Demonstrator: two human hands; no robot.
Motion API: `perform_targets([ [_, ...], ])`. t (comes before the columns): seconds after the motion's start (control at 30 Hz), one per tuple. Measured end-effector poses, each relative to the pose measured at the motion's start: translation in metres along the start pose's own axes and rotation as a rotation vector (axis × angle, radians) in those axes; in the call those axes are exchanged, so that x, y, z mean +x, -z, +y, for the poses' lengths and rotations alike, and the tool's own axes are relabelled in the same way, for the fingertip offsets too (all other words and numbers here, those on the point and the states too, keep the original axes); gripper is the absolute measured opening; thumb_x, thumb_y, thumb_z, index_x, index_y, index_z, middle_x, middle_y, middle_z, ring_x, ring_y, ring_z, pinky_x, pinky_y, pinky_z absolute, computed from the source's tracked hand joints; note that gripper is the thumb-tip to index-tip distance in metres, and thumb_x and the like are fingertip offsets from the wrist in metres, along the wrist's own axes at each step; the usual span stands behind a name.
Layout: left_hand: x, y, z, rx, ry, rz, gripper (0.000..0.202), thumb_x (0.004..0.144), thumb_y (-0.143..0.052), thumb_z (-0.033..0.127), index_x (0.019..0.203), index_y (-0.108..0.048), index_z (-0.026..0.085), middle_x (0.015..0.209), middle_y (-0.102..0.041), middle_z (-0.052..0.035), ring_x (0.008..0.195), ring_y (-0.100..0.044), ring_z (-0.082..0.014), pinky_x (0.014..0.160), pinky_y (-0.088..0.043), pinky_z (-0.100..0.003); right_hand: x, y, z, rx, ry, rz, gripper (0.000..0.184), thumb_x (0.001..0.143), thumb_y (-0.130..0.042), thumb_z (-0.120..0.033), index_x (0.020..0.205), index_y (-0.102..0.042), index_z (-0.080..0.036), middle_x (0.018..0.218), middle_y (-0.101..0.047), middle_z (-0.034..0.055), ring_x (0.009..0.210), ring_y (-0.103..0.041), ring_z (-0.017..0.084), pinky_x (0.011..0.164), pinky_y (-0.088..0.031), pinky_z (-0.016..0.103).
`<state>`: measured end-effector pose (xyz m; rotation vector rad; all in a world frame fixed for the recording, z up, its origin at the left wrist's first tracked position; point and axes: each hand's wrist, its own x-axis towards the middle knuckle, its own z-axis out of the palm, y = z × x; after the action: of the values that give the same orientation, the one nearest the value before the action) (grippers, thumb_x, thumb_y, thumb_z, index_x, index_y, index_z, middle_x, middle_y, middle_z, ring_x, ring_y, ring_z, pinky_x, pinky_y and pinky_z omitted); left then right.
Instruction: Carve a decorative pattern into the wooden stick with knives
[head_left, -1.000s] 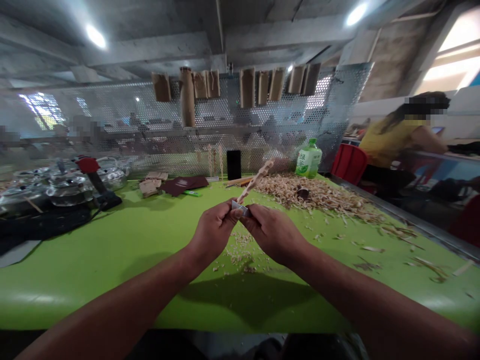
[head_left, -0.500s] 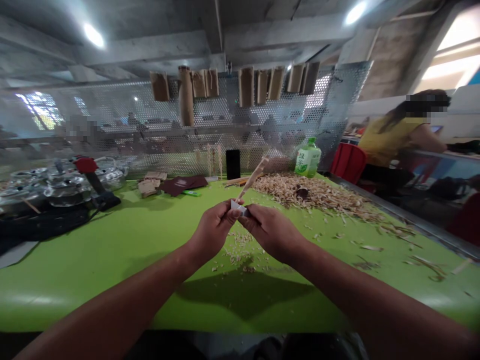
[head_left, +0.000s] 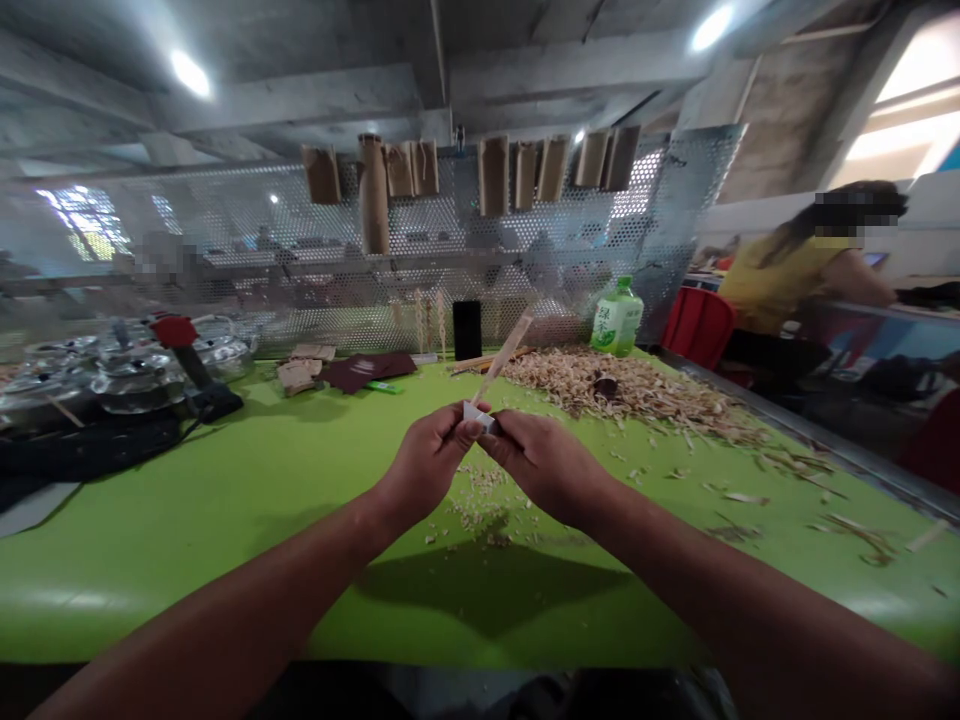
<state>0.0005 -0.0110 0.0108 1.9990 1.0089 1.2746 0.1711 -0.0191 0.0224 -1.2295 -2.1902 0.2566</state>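
Wooden stick (head_left: 504, 358): tilted upward from between both hands, over the middle of the green desk (head_left: 187, 540).
Left hand (head_left: 427, 465): fingers curled, pinching the stick's lower end.
Right hand (head_left: 544, 468): knuckles against the left, pinching a small pale wedge (head_left: 478, 417).
Nearby: wood shavings (head_left: 622, 388) scattered beyond and below both hands.

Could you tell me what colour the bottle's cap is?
The cap is green, in the head view.
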Motion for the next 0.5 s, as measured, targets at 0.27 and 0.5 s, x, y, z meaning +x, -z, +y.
perform_targets([
  [0.27, -0.0011, 0.0016, -0.0014, 0.183, -0.042, 0.122, 0.037, 0.089, -0.049, 0.048, 0.082, -0.063, 0.014, 0.063, -0.052, 0.0014, 0.059, -0.044, -0.0110, 0.054, -0.034, -0.022, -0.0026, -0.0016, -0.0051, -0.079, 0.011, 0.081, 0.034, 0.096, -0.035, -0.045, 0.076, -0.046, -0.019, 0.066, -0.054, 0.0017, 0.056, -0.042, 0.012, 0.052, -0.021, 0.028],
  [0.5, -0.0001, 0.0017, -0.0010, 0.135, -0.090, 0.042, 0.036, 0.092, -0.043, 0.046, 0.092, -0.063, 0.016, 0.081, -0.064, -0.0045, 0.079, -0.057, -0.0171, 0.069, -0.044, -0.027, -0.0002, -0.0010, -0.0002, 0.045, 0.005, 0.005, 0.038, 0.094, -0.036, -0.050, 0.073, -0.044, -0.020, 0.061, -0.049, -0.0004, 0.055, -0.042, 0.011, 0.051, -0.023, 0.027],
])
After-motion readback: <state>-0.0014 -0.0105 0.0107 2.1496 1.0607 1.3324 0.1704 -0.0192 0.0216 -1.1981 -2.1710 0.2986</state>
